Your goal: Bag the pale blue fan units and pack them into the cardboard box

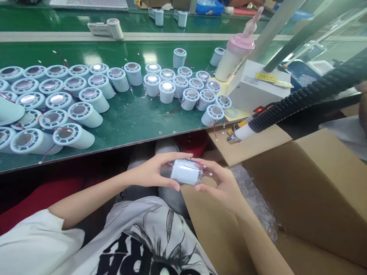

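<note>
Between my two hands, above my lap, lies a pale blue cylindrical motor housing [185, 172] on its side, with a shiny clear wrap showing around it. My left hand [156, 170] grips its left end between thumb and fingers. At the right end, my right hand [219, 181] closes on it the same way. Thin red and dark wires with a small white connector [210, 173] trail over my right fingers. Just beyond, on the green bench [132, 118], stand many like housings in a left group [82, 110] and a right group [190, 97].
An open cardboard box [309, 183] with clear plastic pieces [254, 198] sits at my right. Above it reaches a black ribbed hose [301, 95]. A white device [252, 86] and a pink-lidded bottle [236, 53] stand at the bench's right. Farther back lies a handheld unit [107, 28].
</note>
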The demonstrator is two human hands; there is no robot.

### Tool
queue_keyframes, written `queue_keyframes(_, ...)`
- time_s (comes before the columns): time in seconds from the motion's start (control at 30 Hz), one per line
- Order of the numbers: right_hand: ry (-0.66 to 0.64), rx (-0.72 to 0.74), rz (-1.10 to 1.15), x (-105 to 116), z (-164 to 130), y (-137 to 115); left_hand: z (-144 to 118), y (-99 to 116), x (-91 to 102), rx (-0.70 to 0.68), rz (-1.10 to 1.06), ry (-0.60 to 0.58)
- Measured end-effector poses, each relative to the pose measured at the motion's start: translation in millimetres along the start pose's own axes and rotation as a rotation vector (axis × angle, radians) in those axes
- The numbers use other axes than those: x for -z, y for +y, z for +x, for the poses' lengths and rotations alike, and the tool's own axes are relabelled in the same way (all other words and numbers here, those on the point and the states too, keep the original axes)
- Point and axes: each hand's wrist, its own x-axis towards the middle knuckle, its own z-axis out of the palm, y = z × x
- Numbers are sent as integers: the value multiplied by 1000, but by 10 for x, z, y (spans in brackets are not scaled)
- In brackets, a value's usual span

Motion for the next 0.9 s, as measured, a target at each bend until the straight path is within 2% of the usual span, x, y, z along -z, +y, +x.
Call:
queue_keyframes(0.1, -29, -42, 118, 0, -9, -13, -6, 26, 3, -51, 41, -22)
queue_keyframes(0.33, -8, -255, 304, -14, 0, -65, -20, 40, 14, -78, 84, -37)
queue_keyframes(0.6, -11, -368, 429, -45, 27, -74, -46, 63, 5, -86, 81, -39)
queue_keyframes(0.77, 73, -426, 572, -86, 34, 92, 79, -35, -11, 34, -173, -27)
queue_keyframes(0.9, 260, -389, 729, -101, 37, 334, 500, -234, -43, 77, -414, 23)
